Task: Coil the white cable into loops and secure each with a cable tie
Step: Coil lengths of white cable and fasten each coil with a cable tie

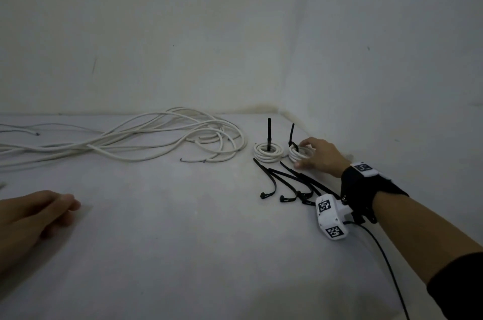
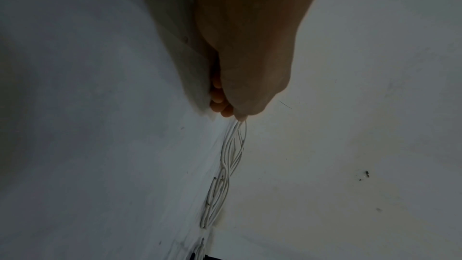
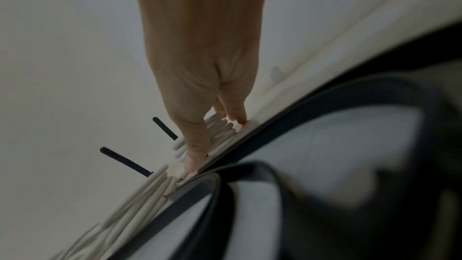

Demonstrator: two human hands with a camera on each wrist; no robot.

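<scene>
A long loose white cable sprawls across the far left and middle of the white surface. Two small tied coils sit at the far right. The left coil lies free, its black tie tail sticking up. My right hand grips the right coil, thumb at its near rim and fingers over its far side. In the right wrist view the right hand straddles that coil. My left hand rests on the surface at near left, fingers loosely curled, holding nothing.
Several loose black cable ties lie just in front of the coils, beside my right wrist. Walls meet in a corner right behind the coils. Dark blurred strips fill the lower right of the right wrist view.
</scene>
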